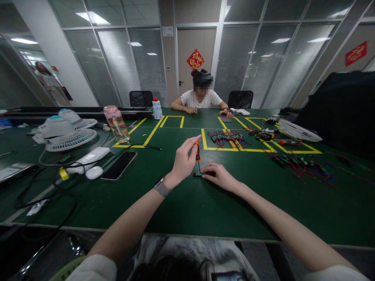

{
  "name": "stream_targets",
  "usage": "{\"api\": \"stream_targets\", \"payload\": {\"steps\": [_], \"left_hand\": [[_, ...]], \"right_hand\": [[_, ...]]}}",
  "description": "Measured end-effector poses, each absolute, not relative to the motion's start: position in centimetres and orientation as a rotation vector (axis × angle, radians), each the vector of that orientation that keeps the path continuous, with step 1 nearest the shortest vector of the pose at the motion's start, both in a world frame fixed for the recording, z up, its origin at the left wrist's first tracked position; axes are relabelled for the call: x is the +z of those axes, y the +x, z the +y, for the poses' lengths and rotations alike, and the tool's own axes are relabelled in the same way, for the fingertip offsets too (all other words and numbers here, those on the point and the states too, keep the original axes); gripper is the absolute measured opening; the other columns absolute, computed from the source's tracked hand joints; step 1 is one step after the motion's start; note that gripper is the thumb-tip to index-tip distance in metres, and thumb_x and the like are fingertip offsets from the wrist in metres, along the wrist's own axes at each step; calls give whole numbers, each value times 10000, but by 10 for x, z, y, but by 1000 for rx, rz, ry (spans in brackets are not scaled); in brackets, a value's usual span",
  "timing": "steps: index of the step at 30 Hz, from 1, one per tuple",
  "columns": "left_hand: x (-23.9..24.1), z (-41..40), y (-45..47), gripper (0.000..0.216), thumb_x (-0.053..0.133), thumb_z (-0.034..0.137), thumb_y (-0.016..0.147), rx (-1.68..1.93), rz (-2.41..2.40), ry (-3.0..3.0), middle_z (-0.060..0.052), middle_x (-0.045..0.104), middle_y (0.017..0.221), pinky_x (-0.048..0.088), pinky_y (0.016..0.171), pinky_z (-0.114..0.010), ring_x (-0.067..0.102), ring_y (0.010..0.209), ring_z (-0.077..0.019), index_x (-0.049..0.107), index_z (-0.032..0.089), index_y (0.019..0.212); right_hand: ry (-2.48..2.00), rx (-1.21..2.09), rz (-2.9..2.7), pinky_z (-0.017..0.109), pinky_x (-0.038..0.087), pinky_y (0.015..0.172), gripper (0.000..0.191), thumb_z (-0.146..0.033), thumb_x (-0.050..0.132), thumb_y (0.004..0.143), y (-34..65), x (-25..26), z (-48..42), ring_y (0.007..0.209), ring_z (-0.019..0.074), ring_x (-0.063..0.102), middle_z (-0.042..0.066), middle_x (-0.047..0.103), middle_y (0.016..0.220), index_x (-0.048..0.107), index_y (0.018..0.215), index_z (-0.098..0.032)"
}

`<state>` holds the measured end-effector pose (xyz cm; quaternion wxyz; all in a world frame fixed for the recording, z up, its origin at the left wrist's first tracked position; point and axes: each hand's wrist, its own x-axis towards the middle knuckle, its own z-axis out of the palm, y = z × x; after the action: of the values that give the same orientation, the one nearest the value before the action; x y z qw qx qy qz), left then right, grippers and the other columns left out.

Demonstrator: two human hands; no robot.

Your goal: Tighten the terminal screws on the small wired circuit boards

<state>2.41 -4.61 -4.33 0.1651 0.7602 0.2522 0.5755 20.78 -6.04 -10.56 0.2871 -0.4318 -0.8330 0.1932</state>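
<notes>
An orange-and-black screwdriver (pixel 198 151) stands upright in my left hand (pixel 185 158), its handle between my fingers and palm. The thin shaft points down onto a small green circuit board (pixel 198 174) lying on the table. Low on the right side of that board, my right hand (pixel 218 175) is closed, with thumb and fingertips pinching its edge. Part of the board is hidden behind those fingertips.
Wired circuit boards lie in a bundle (pixel 228 138) and a second pile (pixel 304 166) to the right, near pliers (pixel 265 135). Leftward are a phone (pixel 120 166), a power strip (pixel 89 159), a pink-lidded bottle (pixel 117 125) and fans (pixel 70 134). Opposite sits a person (pixel 200 97).
</notes>
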Motion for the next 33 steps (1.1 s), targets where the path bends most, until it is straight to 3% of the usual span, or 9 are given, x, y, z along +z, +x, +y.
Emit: {"api": "stream_targets", "payload": {"steps": [2,8,13,16,24,29,33], "left_hand": [[-43,-46,25,297,459,185,928,1632,691,2154,-83,624,1156,507,888,-315,608,1031,-166,587,199,1195],[-38,-50,24,123,628,252,838,1707,780,2194,-31,602,858,507,726,-260,588,793,-131,697,202,926],[-41,-48,23,304,414,224,951,1565,668,2138,-72,622,1082,504,851,-297,612,978,-152,596,224,1195],[-42,-46,23,318,427,229,947,1516,619,2094,-81,639,1122,522,831,-295,632,967,-156,564,216,1233],[-34,-49,23,116,630,261,834,1607,773,2131,-24,570,819,499,649,-220,566,756,-123,702,195,896],[-37,-49,23,296,415,227,954,1510,654,2118,-62,629,1073,496,835,-277,607,944,-143,622,224,1165],[-38,-49,25,283,479,248,929,1495,625,2054,-63,679,1040,525,779,-267,647,874,-142,625,216,1168]], "right_hand": [[-1150,516,-2229,306,485,749,140,-218,631,827,208,-106,-60,796,176,606,63,638,874,721,925,-175],[-1152,502,-2236,310,480,769,138,-220,631,829,208,-106,-60,824,185,610,63,638,879,723,925,-183],[-1142,511,-2233,307,481,763,139,-223,629,831,208,-105,-60,808,183,610,62,639,872,724,923,-179],[-1147,500,-2239,303,480,755,145,-221,628,832,208,-105,-61,797,180,607,61,635,865,723,932,-177],[-1157,503,-2239,299,475,753,138,-213,630,829,208,-105,-60,799,178,607,57,634,862,725,923,-180],[-1152,513,-2224,299,478,744,132,-209,629,825,208,-105,-60,794,179,608,61,640,861,726,906,-173],[-1151,515,-2223,300,481,747,133,-216,633,826,208,-105,-60,791,180,609,63,642,862,726,910,-173]]}}
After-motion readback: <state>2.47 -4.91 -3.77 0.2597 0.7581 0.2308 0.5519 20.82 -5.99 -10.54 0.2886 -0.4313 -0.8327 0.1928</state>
